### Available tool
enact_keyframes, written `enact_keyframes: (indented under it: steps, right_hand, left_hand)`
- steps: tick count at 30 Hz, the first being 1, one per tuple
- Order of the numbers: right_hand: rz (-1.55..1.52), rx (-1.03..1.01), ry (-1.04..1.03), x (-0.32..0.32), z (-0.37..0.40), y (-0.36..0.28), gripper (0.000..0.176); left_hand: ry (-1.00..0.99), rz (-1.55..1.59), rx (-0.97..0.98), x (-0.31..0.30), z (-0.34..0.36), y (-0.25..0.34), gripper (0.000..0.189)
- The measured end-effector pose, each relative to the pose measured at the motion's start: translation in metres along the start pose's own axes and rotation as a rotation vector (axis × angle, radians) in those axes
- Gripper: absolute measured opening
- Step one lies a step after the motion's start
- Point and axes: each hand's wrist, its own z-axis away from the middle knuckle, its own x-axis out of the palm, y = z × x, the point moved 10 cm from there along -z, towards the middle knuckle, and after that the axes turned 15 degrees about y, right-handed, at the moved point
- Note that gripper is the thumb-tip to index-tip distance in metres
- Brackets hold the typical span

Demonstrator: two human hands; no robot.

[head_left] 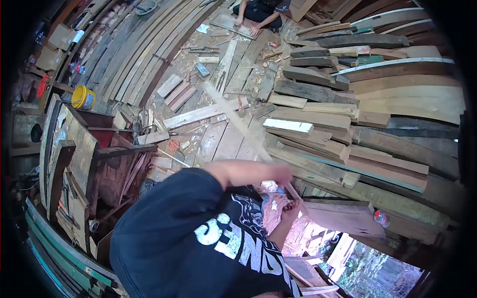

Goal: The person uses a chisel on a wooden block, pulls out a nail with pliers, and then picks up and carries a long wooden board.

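A long, thin wooden strip (231, 114) runs slantwise from the middle of the floor down toward my body, blurred along its length. My left hand (282, 175) reaches across and is closed over the strip near its lower part; motion smears the fingers. Just below it, my right hand (290, 212) is closed about the strip's near end, partly in shadow. A wide brown board (340, 216) lies to the right of my right hand. Wood shavings (275, 211) and a crumpled whitish object (269, 186) lie next to my hands.
Stacked timber (318, 121) fills the right side; long planks (149, 49) lie upper left. A person (261, 12) sits at the top with both hands on a board (233, 25). Orange-handled scissors (173, 144), a yellow bucket (83, 97) and a plastic bottle (381, 218) stand or lie around.
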Motion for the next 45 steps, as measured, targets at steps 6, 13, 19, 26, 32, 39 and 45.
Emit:
enact_keyframes:
  steps: [6,13,19,26,32,39,45]
  right_hand:
    - [0.293,-0.062,0.109,-0.015,-0.007,0.02,0.031]
    - [1.059,-0.21,-0.046,-0.033,-0.029,0.06,0.028]
    - [1.427,-0.314,-0.261,0.011,-0.036,0.074,0.032]
    - [1.596,-0.497,-0.531,0.178,-0.045,0.066,0.041]
    - [1.272,-0.442,-0.554,0.356,-0.11,0.05,0.03]
    - [1.325,-0.336,-0.732,0.507,-0.057,0.081,0.024]
    - [1.376,-0.387,-0.893,0.569,0.038,0.126,0.021]
  left_hand:
    - [-0.018,0.183,-0.351,0.054,0.123,-0.134,0.046]
    - [0.123,0.334,-0.805,0.048,0.254,-0.156,0.057]
    - [0.382,0.502,-1.092,0.065,0.316,-0.149,0.064]
    - [0.629,0.651,-1.46,0.092,0.386,-0.168,0.067]
    - [0.467,0.796,-1.712,0.068,0.395,-0.188,0.078]
    - [0.858,0.693,-1.866,0.004,0.411,-0.176,0.072]
    - [1.059,0.802,-2.011,0.033,0.402,-0.155,0.068]
